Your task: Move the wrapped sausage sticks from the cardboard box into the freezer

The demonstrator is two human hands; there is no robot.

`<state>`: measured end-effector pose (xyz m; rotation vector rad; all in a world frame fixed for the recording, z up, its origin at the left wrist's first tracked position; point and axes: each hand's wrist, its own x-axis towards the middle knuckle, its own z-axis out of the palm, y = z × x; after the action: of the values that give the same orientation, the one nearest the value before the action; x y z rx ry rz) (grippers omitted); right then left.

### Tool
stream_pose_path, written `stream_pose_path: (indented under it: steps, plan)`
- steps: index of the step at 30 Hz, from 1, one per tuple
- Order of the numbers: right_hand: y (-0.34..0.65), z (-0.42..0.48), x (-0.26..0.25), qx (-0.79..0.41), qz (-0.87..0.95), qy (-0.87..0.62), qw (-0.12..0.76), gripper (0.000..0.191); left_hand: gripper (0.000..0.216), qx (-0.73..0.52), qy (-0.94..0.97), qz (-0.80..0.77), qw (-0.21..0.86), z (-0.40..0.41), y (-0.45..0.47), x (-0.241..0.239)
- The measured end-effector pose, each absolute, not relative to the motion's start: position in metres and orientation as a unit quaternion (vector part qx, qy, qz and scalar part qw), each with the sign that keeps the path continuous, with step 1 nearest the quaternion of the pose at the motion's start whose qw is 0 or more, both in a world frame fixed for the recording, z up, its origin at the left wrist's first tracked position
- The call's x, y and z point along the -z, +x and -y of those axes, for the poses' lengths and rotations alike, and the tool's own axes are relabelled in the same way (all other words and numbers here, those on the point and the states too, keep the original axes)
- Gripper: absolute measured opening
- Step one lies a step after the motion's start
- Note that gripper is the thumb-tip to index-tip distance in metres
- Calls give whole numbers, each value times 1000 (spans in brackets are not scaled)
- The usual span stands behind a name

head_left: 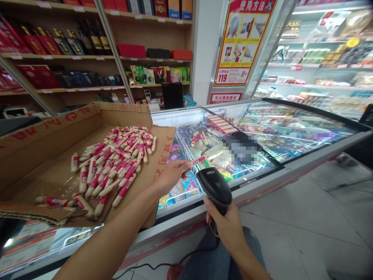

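Note:
My left hand (172, 173) pinches one wrapped sausage stick (205, 157) and holds it out over the open chest freezer (262, 171). Just below the stick, my right hand (225, 221) grips a black barcode scanner (214, 186) whose head points up toward it. A large open cardboard box (43, 136) rests on the freezer to the left, with a heap of several red-and-white sausage sticks (113, 163) inside. A few more sticks (197, 138) lie in a wire basket inside the freezer.
The scanner's cable (163, 266) trails down to the floor. Wooden shelves (87, 58) of boxed goods stand behind the box, a glass-door cooler (320, 58) at right, a red poster (241, 42) on the pillar. Grey tiled floor (314, 225) lies at the right.

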<state>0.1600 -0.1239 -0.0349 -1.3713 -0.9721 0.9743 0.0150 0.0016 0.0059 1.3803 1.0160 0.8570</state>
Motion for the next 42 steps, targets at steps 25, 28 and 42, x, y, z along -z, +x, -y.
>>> stream_pose_path:
  steps: [25,28,42]
  plan:
    - [159,122,36,-415,441,-574,551,33,37,-342,608,-429,574,-8,10,-4]
    - [159,123,36,-417,436,-572,556,33,37,-342,602,-431,579,-8,10,-4]
    - [163,119,35,-455,407,-548,571,35,33,-375,545,-468,585,-16,2,-2]
